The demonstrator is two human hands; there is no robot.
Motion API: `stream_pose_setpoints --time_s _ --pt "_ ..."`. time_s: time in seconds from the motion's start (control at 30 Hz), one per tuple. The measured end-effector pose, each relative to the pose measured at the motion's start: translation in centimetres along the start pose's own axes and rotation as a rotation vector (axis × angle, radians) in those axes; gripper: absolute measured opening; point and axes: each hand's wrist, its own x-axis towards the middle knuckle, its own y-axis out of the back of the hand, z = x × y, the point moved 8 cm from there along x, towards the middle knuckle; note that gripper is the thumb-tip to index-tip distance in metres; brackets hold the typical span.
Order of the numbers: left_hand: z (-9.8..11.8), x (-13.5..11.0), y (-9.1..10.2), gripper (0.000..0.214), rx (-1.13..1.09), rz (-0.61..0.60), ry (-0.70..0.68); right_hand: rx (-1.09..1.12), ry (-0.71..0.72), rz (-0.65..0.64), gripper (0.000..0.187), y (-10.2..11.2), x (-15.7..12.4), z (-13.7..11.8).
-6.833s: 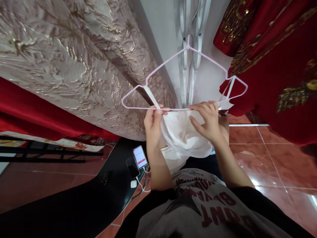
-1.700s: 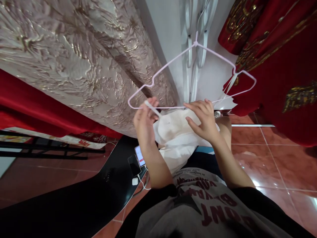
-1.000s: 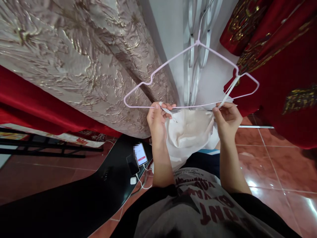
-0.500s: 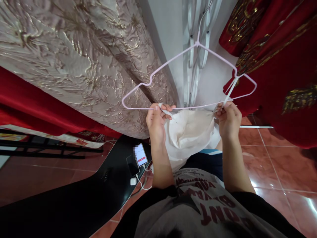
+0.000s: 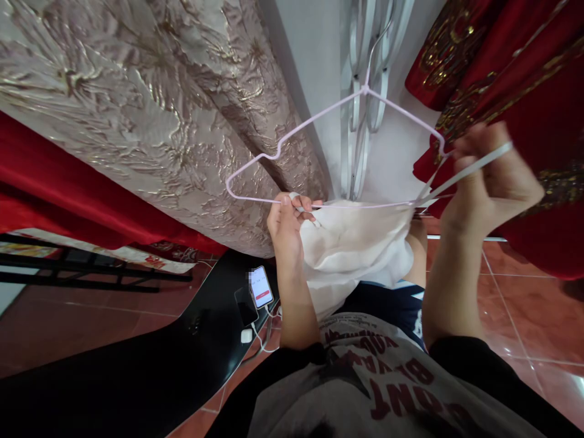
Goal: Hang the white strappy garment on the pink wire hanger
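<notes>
A pale pink clothes hanger hangs in front of me. My left hand is closed around the left part of its lower bar, with a short white strap between the fingers. A white cloth garment hangs below the bar. My right hand, smeared by motion, is closed on a white strap that runs from the garment's right corner by the bar. The strap is stretched up to the right, and the hanger's right end is hidden behind this hand.
A textured beige-pink fabric hangs at left, red fabric with gold sequins at right. White metalwork stands behind the hanger. On a black bench lie two phones and a white charger.
My right hand has moved right and upward off the hanger, drawing the strap out taut. The garment's right side has spread rightward. My left hand stays on the bar.
</notes>
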Motion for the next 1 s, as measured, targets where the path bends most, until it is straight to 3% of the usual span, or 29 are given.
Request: stream_pose_setpoints --time_s 0.1,0.2,0.27,0.37,0.43,0.47,0.53,0.6,0.67,0.77,0.83,0.9,1.0 --pt "0.2 -0.1 -0.2 0.048 -0.022 -0.006 -0.006 0.013 0.010 0.216 0.035 3.6 0.7 1.9" --pt "0.0 -0.1 -0.3 0.047 -0.007 0.014 0.002 -0.084 -0.015 0.548 0.012 8.3 -0.7 2.9" --pt "-0.4 -0.1 -0.6 0.047 0.000 0.009 0.022 -0.132 -0.011 0.599 0.016 9.0 -1.6 2.3" --pt "-0.8 -0.3 -1.0 0.046 -0.013 -0.001 0.035 -0.160 0.084 0.363 0.017 5.7 -2.2 -0.2" --pt "-0.8 -0.6 -1.2 0.043 -0.033 -0.011 0.022 -0.211 -0.013 -0.144 0.003 0.2 -2.6 -0.3" --pt "-0.8 -0.7 -1.1 0.040 -0.039 -0.016 0.015 -0.222 -0.047 -0.358 0.009 -2.1 -3.3 -0.2" --pt "-0.8 -0.8 -0.7 0.033 -0.023 -0.020 0.017 -0.236 -0.092 -0.656 0.019 -4.8 -5.1 0.1" --pt "-0.7 -0.5 0.6 0.025 0.028 0.031 0.005 -0.250 -0.087 -0.725 0.021 -5.3 -5.8 0.3" --pt "0.1 0.0 2.9 0.019 0.092 0.162 -0.088 -0.269 -0.082 -0.689 0.023 -4.8 -5.7 0.3" --pt "2.3 0.0 6.9 0.013 0.157 0.413 -0.366 -0.298 -0.085 -0.641 0.024 -4.1 -5.4 0.2" --pt "3.7 -0.3 8.6 0.014 0.176 0.508 -0.533 -0.307 -0.086 -0.641 0.025 -3.9 -5.3 0.0" --pt "4.9 -0.5 9.1 0.017 0.183 0.511 -0.643 -0.308 -0.073 -0.653 0.025 -3.9 -5.3 -0.1" --pt "6.4 -0.1 8.3 0.023 0.209 0.416 -0.702 -0.292 -0.037 -0.669 0.024 -4.0 -5.5 -0.5"
